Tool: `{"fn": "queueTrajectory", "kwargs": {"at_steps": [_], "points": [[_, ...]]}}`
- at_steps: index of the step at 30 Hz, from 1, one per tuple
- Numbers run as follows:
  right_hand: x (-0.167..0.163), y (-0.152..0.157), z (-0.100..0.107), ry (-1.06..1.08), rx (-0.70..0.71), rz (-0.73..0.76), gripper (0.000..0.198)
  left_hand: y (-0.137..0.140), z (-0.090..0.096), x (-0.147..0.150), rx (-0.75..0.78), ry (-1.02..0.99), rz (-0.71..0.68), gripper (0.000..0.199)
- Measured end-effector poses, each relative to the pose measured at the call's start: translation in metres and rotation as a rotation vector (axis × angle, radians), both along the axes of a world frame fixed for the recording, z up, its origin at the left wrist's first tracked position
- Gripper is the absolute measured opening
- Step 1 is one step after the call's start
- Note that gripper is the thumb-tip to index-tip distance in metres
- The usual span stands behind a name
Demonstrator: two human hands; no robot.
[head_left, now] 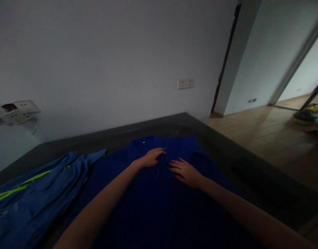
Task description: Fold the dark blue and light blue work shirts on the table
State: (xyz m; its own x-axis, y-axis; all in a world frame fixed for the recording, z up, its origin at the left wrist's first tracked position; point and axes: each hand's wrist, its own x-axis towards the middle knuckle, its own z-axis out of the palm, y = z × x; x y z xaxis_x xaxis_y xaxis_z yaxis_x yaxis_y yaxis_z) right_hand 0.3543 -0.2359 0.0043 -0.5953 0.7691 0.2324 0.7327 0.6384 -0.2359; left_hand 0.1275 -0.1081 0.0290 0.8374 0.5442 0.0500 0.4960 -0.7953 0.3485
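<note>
Tabletop [171, 124]: blue shirt [151, 193] under left grip [151, 157], right grip [185, 172] (collar [138, 144] beyond).

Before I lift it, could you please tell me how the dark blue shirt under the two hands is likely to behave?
The dark blue shirt will probably be floppy, since its cloth wrinkles between the left hand and the right hand. It seems unlikely to roll or tip, as it lies spread out on the dark table.

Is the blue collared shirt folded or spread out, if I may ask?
Spread out: the blue collared shirt lies wide across the dark table, collar at the far end; lower part too dark to judge.
</note>
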Motion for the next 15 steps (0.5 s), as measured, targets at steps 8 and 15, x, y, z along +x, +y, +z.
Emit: {"fn": "queueTrajectory", "kwargs": {"at_steps": [8,15], "points": [[0.001,0.001,0.0,0.034,-0.052,0.004,0.04,0.008,0.0,-0.001,0.095,0.075,-0.01,0.041],[0.0,0.0,0.004,0.011,-0.057,-0.003,0.04,0.007,0.024,-0.023,0.06,0.205,-0.018,0.051]]}}
